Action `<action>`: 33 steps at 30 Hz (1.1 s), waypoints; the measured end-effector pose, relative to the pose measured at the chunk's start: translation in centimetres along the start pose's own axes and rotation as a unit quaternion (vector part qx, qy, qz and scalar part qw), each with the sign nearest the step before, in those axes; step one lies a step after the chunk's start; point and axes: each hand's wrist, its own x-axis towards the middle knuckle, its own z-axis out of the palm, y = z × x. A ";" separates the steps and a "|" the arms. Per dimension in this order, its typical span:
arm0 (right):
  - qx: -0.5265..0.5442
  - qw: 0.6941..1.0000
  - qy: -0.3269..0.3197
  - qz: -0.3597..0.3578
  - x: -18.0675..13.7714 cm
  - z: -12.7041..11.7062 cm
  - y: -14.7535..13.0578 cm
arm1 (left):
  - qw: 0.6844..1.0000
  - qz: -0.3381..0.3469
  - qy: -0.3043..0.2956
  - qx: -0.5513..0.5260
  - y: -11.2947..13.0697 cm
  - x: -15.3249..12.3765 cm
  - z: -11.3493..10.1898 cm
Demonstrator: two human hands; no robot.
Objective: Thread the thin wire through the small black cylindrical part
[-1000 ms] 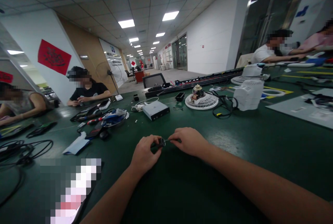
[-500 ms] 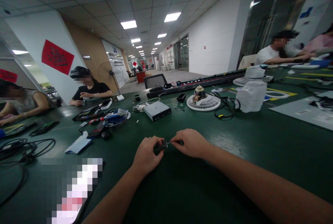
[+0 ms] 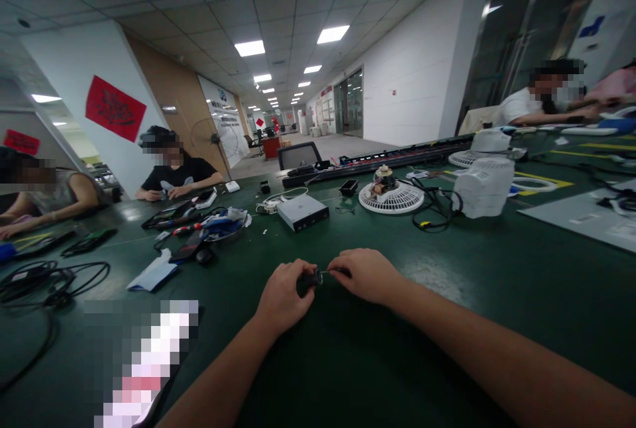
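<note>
Both hands are low centre on the green worktop (image 3: 501,295), nearly meeting. Left hand (image 3: 284,295) is closed, fingers curled around a small black part (image 3: 309,279), held just above the worktop surface. Right hand (image 3: 366,274) is closed in a pinch on a thin metal pin (image 3: 326,273) that runs from its fingertips straight into the end of the small black part. The part is too small to identify further, and I can't tell whether the pin is seated or only touching. Both forearms come in from the bottom edge. Beyond the hands, well apart: a grey box (image 3: 303,211) lying flat, with a white cable bundle (image 3: 271,203) just beside it. Right of that is a white fan grille (image 3: 392,197) lying flat with a motor (image 3: 383,179) sitting on top, a black cable (image 3: 440,206) looped next to it, then a white fan housing (image 3: 483,186). Left of centre is a pile of tools (image 3: 211,222), with a black mouse (image 3: 203,256) and a white cloth (image 3: 152,274) near it. Loose black cables (image 3: 47,277) sit far left. A person in a black shirt (image 3: 173,173) sits across the worktop, another person (image 3: 47,193) is at far left, and a person in a white shirt (image 3: 521,107) is at far right.
</note>
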 end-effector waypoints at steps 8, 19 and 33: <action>0.043 0.999 -0.011 -0.022 0.0 0.1 0.0 | 1.000 0.007 0.000 0.003 -0.1 0.0 0.1; 0.064 0.997 -0.036 -0.016 -0.1 0.0 0.0 | 1.000 0.004 -0.009 -0.009 0.0 0.0 0.0; 0.042 0.998 -0.025 0.047 0.0 0.1 -0.2 | 0.999 0.032 -0.021 0.023 0.5 0.0 -0.1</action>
